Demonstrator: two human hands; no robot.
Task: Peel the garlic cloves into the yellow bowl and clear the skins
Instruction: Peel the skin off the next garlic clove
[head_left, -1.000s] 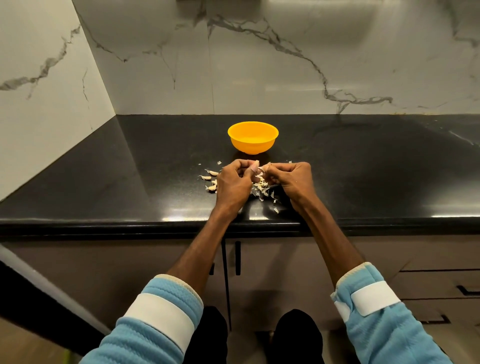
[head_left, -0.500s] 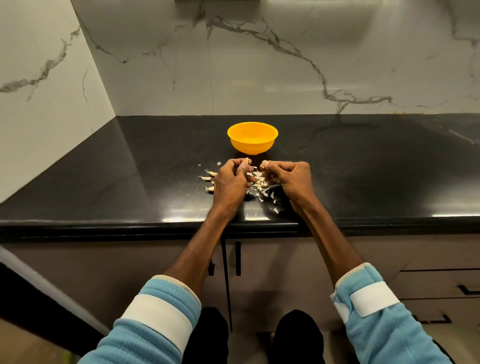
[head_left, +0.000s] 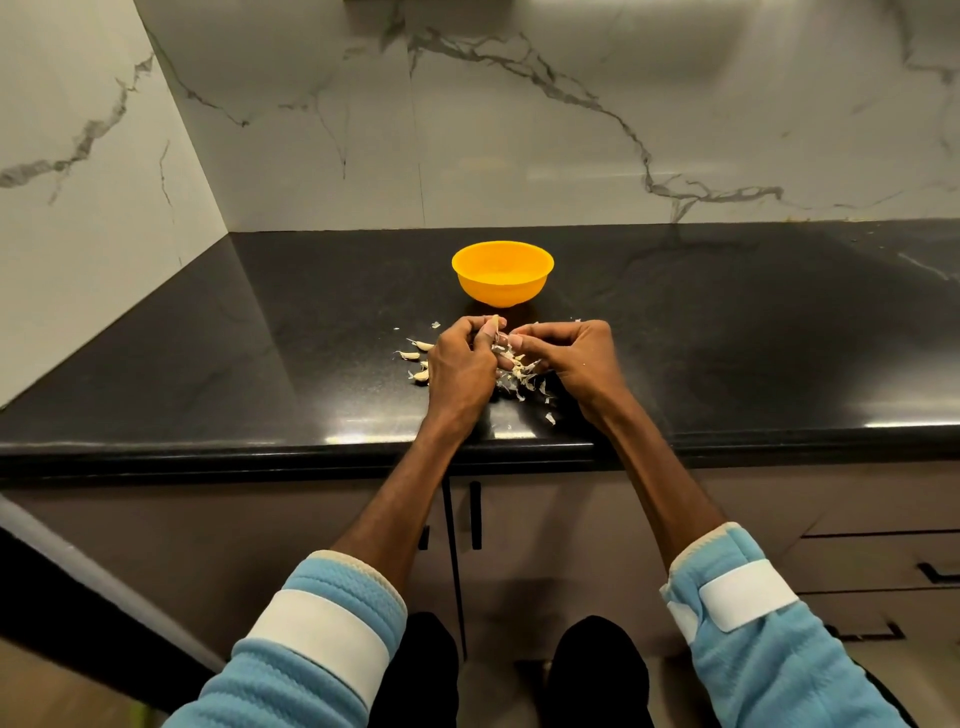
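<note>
left hand (head_left: 460, 364): fingers curled in tight, knuckles up, gripping a garlic clove (head_left: 495, 323) whose pale tip pokes out above the thumb and forefinger.
right hand (head_left: 576, 358): fingers curled as well, thumb and forefinger reaching across to the left hand's fingertips. The tips come right up to the clove, but whether they pinch it or a bit of skin I cannot tell.
both hands: held close together just above the counter, between the bowl and the counter's front edge.
yellow bowl (head_left: 502, 291): upright on the counter just behind the hands, apart from them and from the litter. What lies in it cannot be made out.
skins (head_left: 519, 376): a loose pile of pale papery scraps on the counter beneath and between the hands, with a few stray flakes trailing toward the front edge.
loose cloves (head_left: 420, 345): three or four whole ones lying on the counter just to the left of the left hand — one partly tucked behind it.
black countertop (head_left: 260, 338): glossy, dark, running into a corner on the left.
marble wall (head_left: 519, 130): white with grey veins, behind and to the left.
cabinet doors (head_left: 545, 530): brown, below the counter, with slim black handles — drawers off to the right.
sleeves (head_left: 332, 623): light blue, each with a white band, pushed back from bare forearms.
</note>
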